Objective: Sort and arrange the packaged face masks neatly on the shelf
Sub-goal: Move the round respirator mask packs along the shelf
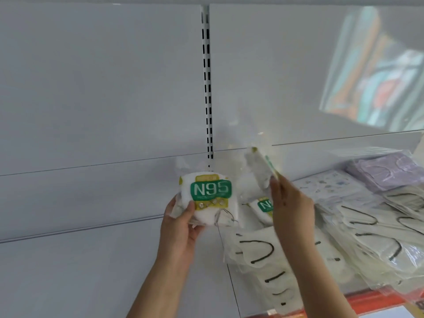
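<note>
Both hands hold masks: left hand grips a white green-labelled N95 pack, right hand pinches another blurry white pack. I'm sorting; next I should lay them neatly on the white shelf.

Shop: white slotted shelf upright, gondola back panels, packaged masks piled on shelf.

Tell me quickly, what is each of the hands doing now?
Left hand: holds a white N95 mask packet with a green label.
Right hand: holds a second, blurred white mask packet in clear plastic.
</note>
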{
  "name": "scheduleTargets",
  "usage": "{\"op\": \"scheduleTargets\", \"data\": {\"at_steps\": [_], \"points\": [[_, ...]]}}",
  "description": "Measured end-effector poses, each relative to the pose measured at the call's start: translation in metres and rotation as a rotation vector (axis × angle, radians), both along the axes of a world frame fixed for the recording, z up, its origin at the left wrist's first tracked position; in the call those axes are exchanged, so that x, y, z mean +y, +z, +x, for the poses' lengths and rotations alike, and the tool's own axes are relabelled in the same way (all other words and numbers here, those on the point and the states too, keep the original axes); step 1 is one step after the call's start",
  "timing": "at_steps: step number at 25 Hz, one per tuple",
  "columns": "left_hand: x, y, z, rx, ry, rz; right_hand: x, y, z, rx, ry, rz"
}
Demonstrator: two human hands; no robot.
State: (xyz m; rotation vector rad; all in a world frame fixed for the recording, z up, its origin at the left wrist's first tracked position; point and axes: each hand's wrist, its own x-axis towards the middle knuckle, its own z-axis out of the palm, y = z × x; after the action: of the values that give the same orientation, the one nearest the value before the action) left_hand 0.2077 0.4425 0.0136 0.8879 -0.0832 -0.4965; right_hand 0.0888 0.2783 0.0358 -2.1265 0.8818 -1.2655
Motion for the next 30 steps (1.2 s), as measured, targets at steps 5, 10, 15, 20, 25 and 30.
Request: {"op": "scheduleTargets", "data": {"at_steps": [5,10,15,20,25,30], "points": [[-0.002,0.018,-0.020,0.039,-0.222,-0.114,0.069,-0.031,0.015,0.217,0.196,-0.263],[0.003,0.004,-0.008,0.021,-0.073,0.106,0.057,-0.014,0.002,0.314,0.588,-0.115],[0.013,-0.002,-0.001,0.053,0.042,0.083,-0.056,-0.021,0.029,0.908,0.074,0.043],[0.018,0.001,-0.005,0.008,0.072,0.042,-0.078,-0.038,0.051,1.016,-0.009,-0.018],[0.020,0.003,-0.005,0.039,0.092,0.022,-0.077,-0.035,0.045,0.788,-0.087,0.049],[0.018,0.006,-0.009,-0.015,0.159,-0.018,-0.028,0.021,0.020,-0.206,0.292,0.459]]}}
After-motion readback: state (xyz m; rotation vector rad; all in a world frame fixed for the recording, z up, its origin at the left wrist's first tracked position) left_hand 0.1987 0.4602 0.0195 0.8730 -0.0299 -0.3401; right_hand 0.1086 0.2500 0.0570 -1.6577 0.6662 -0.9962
